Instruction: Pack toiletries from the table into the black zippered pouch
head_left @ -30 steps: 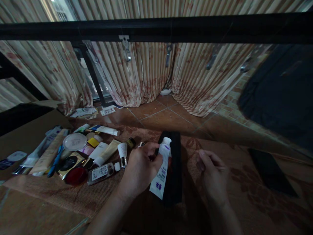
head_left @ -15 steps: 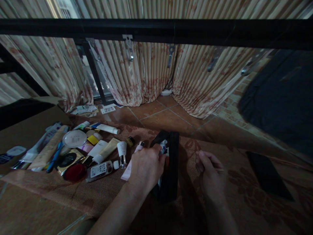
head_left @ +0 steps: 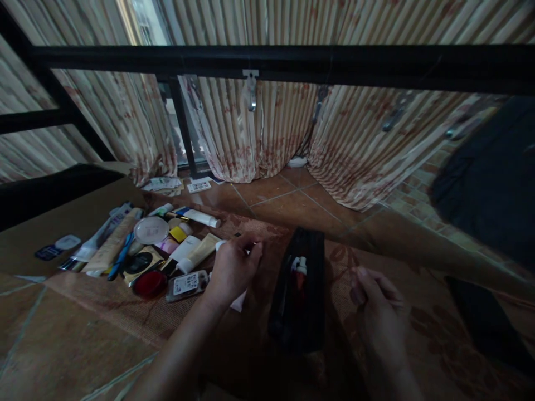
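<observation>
My left hand [head_left: 236,270] is over the right end of a spread of cosmetics, fingers curled together; what they hold, if anything, is hidden. A pale pink strip-like end [head_left: 239,301] shows under it. Just right of this hand lies an open black pouch [head_left: 317,289], with a white-topped reddish item [head_left: 300,270] inside. On the pouch's other side my right hand [head_left: 378,298] is held closed, thumb against fingers, nothing visible in it. Nearest the left hand on its left are a cream tube [head_left: 203,250] and a small clear container with a printed label [head_left: 186,284].
Further left lie a red round case [head_left: 149,284], a clear round lid [head_left: 151,230], a blue-handled item [head_left: 121,257] and several tubes, beside a cardboard box [head_left: 96,197]. A dark flat object [head_left: 485,312] rests at right. A black rail [head_left: 267,62] crosses before striped curtains [head_left: 276,128].
My left hand has moved left, out of the black pouch and over the cosmetics. The pouch's inside now shows. My right hand keeps its closed pose; the view has shifted left.
</observation>
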`<state>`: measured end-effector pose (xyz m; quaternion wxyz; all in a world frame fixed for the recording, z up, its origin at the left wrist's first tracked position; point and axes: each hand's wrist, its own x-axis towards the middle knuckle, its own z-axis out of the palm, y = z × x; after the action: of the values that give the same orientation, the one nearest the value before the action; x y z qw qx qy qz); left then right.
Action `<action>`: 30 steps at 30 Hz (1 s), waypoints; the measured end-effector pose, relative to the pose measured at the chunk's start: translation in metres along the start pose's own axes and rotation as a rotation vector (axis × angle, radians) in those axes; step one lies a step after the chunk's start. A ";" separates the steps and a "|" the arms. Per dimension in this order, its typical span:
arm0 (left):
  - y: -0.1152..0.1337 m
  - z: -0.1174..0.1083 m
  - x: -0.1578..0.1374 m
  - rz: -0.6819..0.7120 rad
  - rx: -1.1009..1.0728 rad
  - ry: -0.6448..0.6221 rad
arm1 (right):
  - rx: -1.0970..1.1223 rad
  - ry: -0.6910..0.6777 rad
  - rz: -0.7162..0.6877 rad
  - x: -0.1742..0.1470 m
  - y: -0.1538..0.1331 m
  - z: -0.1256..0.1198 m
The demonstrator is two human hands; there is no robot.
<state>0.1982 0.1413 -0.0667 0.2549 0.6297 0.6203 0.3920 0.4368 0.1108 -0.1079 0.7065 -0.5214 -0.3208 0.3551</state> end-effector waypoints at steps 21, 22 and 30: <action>-0.037 0.010 -0.022 -0.021 0.732 -0.306 | -0.183 0.101 0.055 -0.007 -0.003 0.011; -0.036 0.011 -0.022 -0.019 0.745 -0.314 | -0.191 0.101 0.059 -0.008 -0.003 0.012; -0.036 0.021 -0.028 0.049 0.712 -0.321 | -0.245 0.090 0.083 -0.009 -0.001 0.009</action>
<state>0.1963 0.1212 -0.1126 0.1051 0.7468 0.6544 0.0548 0.4245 0.1083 -0.1053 0.6360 -0.6319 -0.3080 0.3184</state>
